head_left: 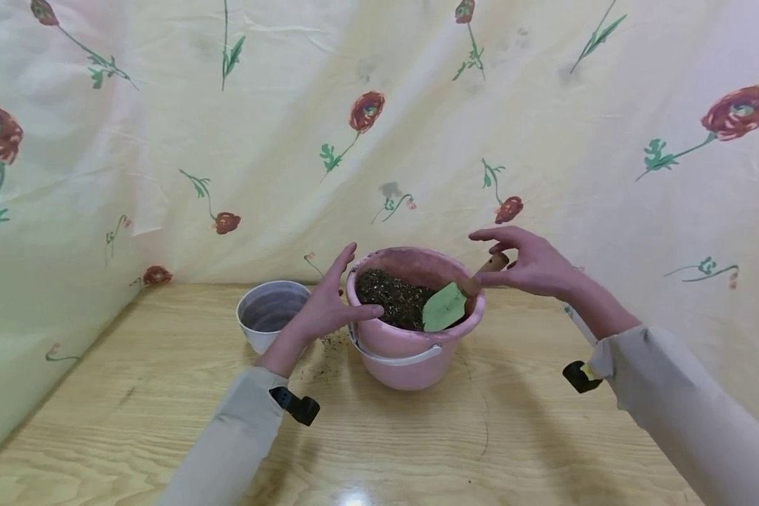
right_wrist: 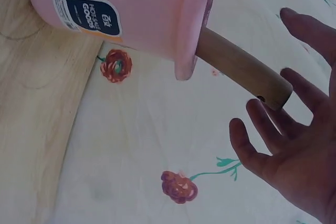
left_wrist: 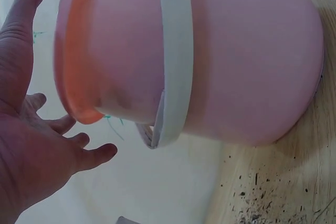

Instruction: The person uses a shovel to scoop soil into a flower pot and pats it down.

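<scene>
A pink bucket (head_left: 411,378) stands upright on the table, with dark soil (head_left: 388,295) inside. In it leans a hand trowel with a pale green blade (head_left: 444,307) on the soil; its wooden handle (right_wrist: 244,66) sticks out over the right rim. My right hand (head_left: 534,266) is around the handle's end, fingers spread and not closed on it. At the left rim is my left hand (head_left: 322,306), thumb stretched over the opening and fingers apart. In the left wrist view its fingertips lie right beside the bucket's orange-tinted rim (left_wrist: 79,66).
A white pot (head_left: 253,339) stands just left of the bucket, partly behind my left hand. Soil crumbs (left_wrist: 257,198) lie scattered on the wooden table (head_left: 417,450) between them. The bucket's white carrying handle (left_wrist: 177,51) hangs down in front. A flowered curtain (head_left: 278,154) rises behind.
</scene>
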Demonstrator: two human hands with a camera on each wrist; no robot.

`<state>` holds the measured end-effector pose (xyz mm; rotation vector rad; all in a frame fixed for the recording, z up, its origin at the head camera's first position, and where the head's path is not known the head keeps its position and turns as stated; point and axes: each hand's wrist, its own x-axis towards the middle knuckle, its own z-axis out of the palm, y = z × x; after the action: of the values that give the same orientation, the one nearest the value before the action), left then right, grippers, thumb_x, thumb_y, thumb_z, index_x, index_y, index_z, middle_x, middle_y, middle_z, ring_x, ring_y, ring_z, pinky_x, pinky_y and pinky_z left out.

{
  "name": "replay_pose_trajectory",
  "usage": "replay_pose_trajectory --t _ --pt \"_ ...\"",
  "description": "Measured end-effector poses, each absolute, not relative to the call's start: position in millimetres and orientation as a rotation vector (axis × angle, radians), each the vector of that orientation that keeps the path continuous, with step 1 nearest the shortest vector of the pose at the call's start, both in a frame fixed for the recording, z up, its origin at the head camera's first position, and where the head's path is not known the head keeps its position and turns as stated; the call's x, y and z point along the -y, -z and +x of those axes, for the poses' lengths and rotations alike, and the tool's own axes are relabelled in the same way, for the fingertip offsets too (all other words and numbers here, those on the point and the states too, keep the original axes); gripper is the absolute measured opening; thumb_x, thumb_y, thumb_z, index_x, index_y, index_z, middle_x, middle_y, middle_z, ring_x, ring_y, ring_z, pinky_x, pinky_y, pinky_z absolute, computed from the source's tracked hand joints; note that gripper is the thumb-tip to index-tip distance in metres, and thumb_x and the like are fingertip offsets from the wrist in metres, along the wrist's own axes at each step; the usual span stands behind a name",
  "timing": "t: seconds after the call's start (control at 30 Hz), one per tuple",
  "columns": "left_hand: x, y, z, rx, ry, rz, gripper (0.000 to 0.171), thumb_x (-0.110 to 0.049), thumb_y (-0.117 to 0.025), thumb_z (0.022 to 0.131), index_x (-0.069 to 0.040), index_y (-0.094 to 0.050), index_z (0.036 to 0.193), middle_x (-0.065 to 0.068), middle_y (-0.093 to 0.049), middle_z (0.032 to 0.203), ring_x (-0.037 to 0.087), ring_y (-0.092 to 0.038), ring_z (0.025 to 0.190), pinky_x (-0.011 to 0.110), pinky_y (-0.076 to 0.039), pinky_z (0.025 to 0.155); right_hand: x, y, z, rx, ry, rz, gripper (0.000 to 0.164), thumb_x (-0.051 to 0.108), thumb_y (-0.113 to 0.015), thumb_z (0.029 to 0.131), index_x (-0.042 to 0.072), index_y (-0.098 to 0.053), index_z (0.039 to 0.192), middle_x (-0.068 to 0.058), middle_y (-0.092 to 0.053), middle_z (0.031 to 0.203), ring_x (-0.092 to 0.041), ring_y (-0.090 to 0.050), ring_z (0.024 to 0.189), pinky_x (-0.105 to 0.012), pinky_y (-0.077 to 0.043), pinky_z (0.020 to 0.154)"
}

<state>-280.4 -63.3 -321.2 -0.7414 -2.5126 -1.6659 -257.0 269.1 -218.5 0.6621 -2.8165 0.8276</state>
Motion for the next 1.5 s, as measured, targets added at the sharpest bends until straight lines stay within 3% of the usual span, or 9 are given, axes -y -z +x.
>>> replay_pose_trajectory --t 0.17,0.37,0.53,0.83,1.13,1.5 --pt "59.3 322.0 -283.4 2.506 1.679 -0.752 0.112 -0.04 -0.085 0.072 -0.042 -0.007 0.153 0.001 -0.015 0.16 0.026 -0.017 0.145 0.055 -0.026 0.111 -259.5 210.3 -264.5 2.924 -0.72 0.734 0.059 0.027 -0.081 0.077 0.015 -0.059 0.131 -0.006 -0.063 0.117 -0.023 -0.06 0.101 -0.036 -0.05 0.076" --pt "53.2 321.7 -287.1 2.489 1.719 -0.773 0.115 -0.04 -0.086 0.071 -0.039 -0.006 0.154 0.003 -0.016 0.16 0.025 -0.02 0.144 0.051 -0.03 0.11 -248.7 205.2 -270.9 3.028 -0.614 0.775 0.054 0.026 -0.08 0.077 0.013 -0.063 0.126 -0.007 -0.064 0.119 -0.023 -0.064 0.096 -0.035 -0.052 0.076" --pt "49.3 323.4 -290.2 2.484 1.717 -0.792 0.118 -0.041 -0.086 0.07 -0.036 -0.004 0.154 0.001 -0.017 0.16 0.019 -0.018 0.145 0.049 -0.024 0.113 -243.0 200.9 -273.8 3.13 -0.529 0.795 0.052 0.028 -0.078 0.078 0.009 -0.064 0.125 -0.013 -0.067 0.117 -0.017 -0.069 0.088 -0.038 -0.053 0.077" --pt "45.8 323.7 -291.6 2.497 1.718 -0.787 0.121 -0.04 -0.087 0.068 -0.034 -0.004 0.155 0.0 -0.019 0.159 0.017 -0.017 0.145 0.049 -0.022 0.114 -241.8 198.7 -279.5 3.254 -0.367 0.76 0.047 0.029 -0.076 0.079 0.007 -0.067 0.119 -0.008 -0.069 0.109 -0.028 -0.063 0.102 -0.043 -0.052 0.084" --pt "47.6 327.0 -291.1 2.507 1.755 -0.782 0.119 -0.037 -0.086 0.07 -0.028 -0.004 0.156 0.0 -0.014 0.16 0.018 -0.013 0.145 0.05 -0.02 0.114 -233.9 197.8 -287.3 3.306 -0.283 0.821 0.043 0.025 -0.076 0.077 0.004 -0.069 0.114 -0.005 -0.072 0.095 -0.014 -0.064 0.073 -0.032 -0.052 0.066" --pt "45.6 324.6 -291.3 2.53 1.77 -0.811 0.118 -0.029 -0.085 0.074 -0.024 0.001 0.156 0.002 -0.007 0.161 0.02 -0.008 0.146 0.05 -0.017 0.115 -226.1 199.0 -286.8 3.386 -0.088 0.644 0.037 0.029 -0.075 0.076 0.01 -0.071 0.108 -0.004 -0.066 0.083 -0.016 -0.059 0.064 -0.03 -0.048 0.059"
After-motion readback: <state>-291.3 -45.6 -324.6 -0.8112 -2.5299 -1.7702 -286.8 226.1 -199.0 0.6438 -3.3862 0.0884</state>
